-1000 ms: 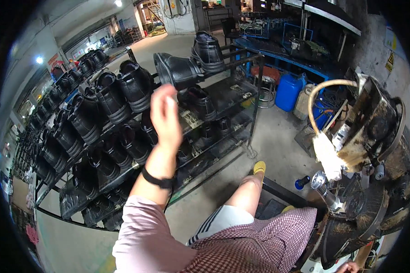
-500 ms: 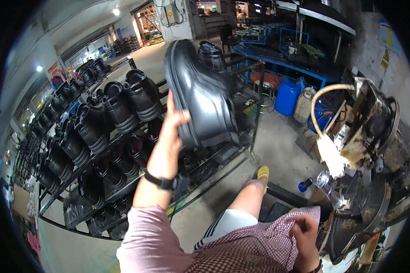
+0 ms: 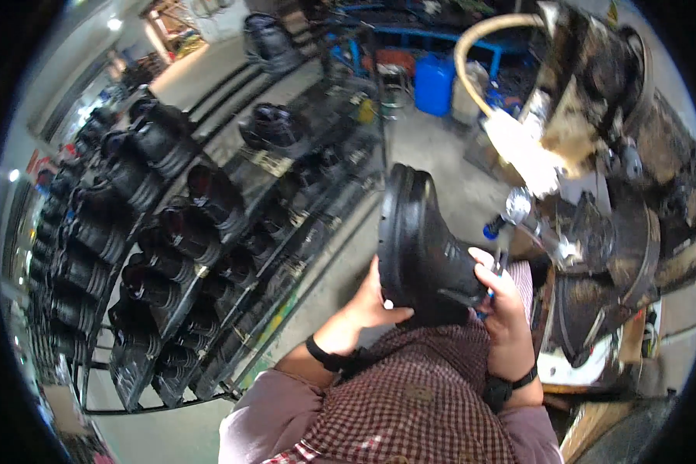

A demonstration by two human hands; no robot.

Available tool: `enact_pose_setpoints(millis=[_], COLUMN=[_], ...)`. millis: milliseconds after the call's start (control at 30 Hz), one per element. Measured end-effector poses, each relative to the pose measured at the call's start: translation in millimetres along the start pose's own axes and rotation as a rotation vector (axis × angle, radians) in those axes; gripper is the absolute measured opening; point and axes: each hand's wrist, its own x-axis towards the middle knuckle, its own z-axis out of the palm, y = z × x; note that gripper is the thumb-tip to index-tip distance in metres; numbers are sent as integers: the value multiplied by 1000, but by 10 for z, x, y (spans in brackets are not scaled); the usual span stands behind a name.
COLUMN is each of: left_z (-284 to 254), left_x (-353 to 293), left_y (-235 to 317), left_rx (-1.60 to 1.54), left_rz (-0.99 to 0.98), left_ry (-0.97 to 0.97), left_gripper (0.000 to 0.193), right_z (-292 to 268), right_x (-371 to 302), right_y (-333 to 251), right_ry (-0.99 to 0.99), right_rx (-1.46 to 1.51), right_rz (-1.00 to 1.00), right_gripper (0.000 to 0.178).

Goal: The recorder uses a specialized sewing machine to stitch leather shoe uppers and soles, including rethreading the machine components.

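Note:
A black leather shoe (image 3: 433, 247) is held upright in front of my chest, toe up, its thick sole facing left. My left hand (image 3: 371, 301) is closed round the lower end of the sole side, thumb across the heel. At the shoe's right side, by its opening, my right hand (image 3: 503, 298) is closed with its fingertips touching the upper. Between those fingers is a slim silver-and-blue tool (image 3: 498, 267); its exact kind is too small to make out. Both wrists wear black bands.
A black metal rack (image 3: 243, 298) with tiers of black shoes stands to the left. On the right are a dirty machine (image 3: 595, 100) with a pale hose, a bright lamp (image 3: 522, 151) and a silver metal fitting (image 3: 545, 232). A blue jerrycan (image 3: 435, 85) stands on the floor beyond.
My left hand has brought the shoe down and toward me from above the rack. My right hand has risen from beside my shirt to the shoe. The view has turned downward and right.

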Motion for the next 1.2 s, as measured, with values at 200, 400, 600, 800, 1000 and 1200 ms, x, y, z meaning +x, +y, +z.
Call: enact_pose_setpoints(millis=[200,400,600,800,1000,1200], left_z=[-1,-17,-56,14,51,157], left_x=[74,199,383,159,-84,-444], left_y=[47,34,103,214,349,694], left_rx=[147,142,453,-159,-1143,-1036], left_rz=[-9,64,206,-40,-255,-510], left_ry=[-99,-97,-35,-126,-191,133], left_gripper=[112,114,92,70,101,55], right_z=[-176,-251,-76,-5,-118,-185], right_x=[-18,38,95,183,144,32], right_y=[29,36,-50,-71,67,27], right_ry=[-106,-133,-77,-160,-237,-341], right_rx=[81,127,-100,-356,-616,-716], right_rz=[-15,-9,-158,-539,-653,-695], right_gripper=[33,30,50,62,56,52])
